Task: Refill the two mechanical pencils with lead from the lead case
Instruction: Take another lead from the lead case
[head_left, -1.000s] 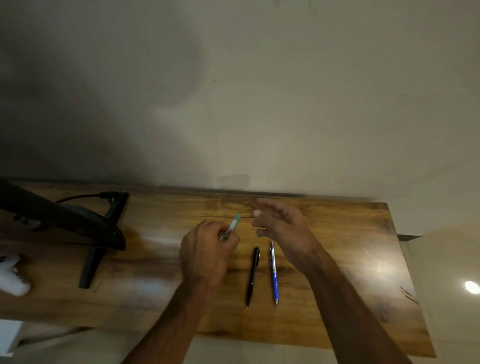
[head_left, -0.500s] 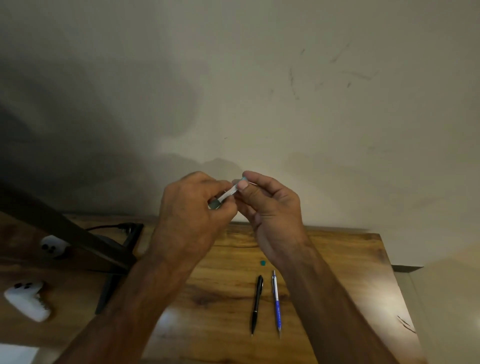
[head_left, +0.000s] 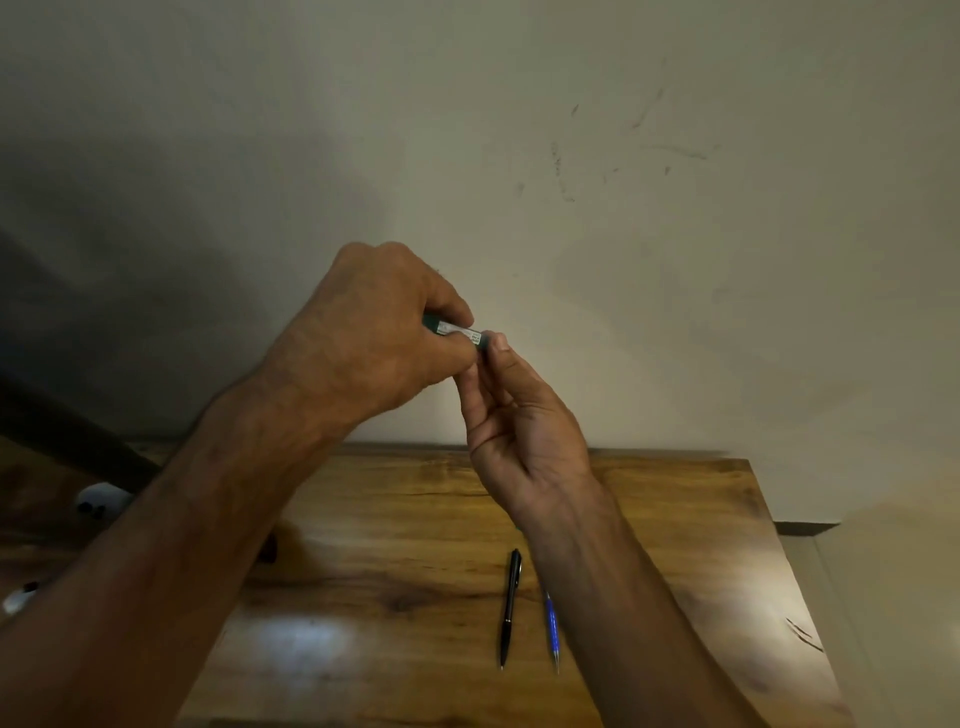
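Note:
My left hand (head_left: 363, 332) grips a small green lead case (head_left: 457, 330) with a white label, held up in front of the wall. My right hand (head_left: 511, 415) has its fingertips at the case's right end, fingers curled upward. Below on the wooden table (head_left: 415, 519) a black mechanical pencil (head_left: 510, 605) and a blue mechanical pencil (head_left: 551, 629) lie side by side, tips toward me. My right forearm hides the blue pencil's upper part.
A dark monitor stand arm (head_left: 67, 441) crosses the left side. White objects (head_left: 101, 499) sit at the table's left. The table's right edge (head_left: 795, 571) drops to a pale floor. The wall stands close behind.
Both hands have risen from just above the table to in front of the wall, carrying the lead case. My right hand came onto the case's end. The view tilted upward.

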